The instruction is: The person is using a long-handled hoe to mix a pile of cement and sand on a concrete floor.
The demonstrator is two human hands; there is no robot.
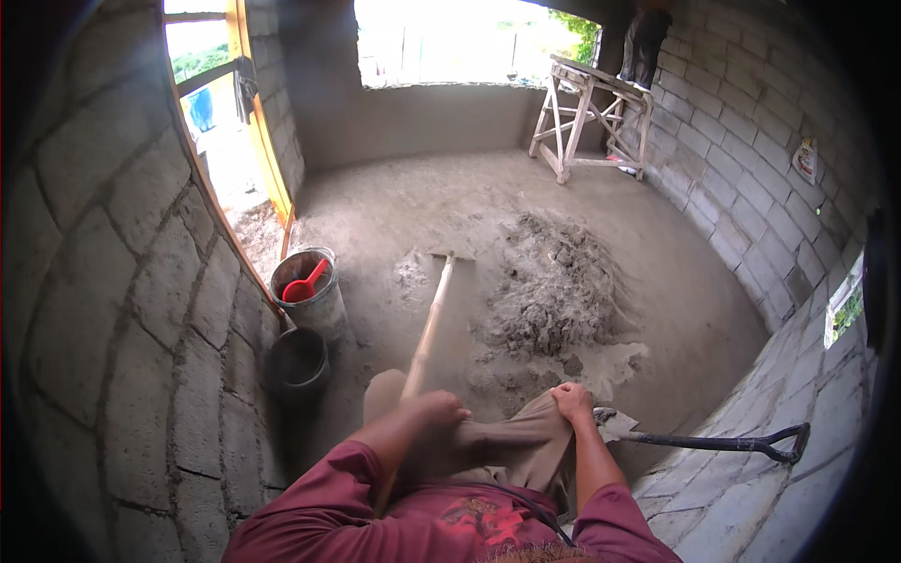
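My right hand (574, 402) grips the cloth of my brown trousers (517, 436) near the right knee. Blurred, my left hand (445, 408) is over the other trouser leg, and whether it holds cloth cannot be told. Under my left forearm runs the bamboo handle (429, 331) of a hoe, leaning back against my body. Its blade (461, 257) rests on the floor ahead, beside a heap of grey mortar mix (556, 288). To the right of my right hand, a shovel (693, 440) with a black D-grip leans towards the block wall.
At left, a bucket (310, 310) holds a red dipper (306, 283); a dark pail (299, 362) stands nearer. A wooden trestle (591, 112) is at the far right, with a person (644, 46) standing at or on it. Concrete block walls (148, 302) flank me; a doorway opens left.
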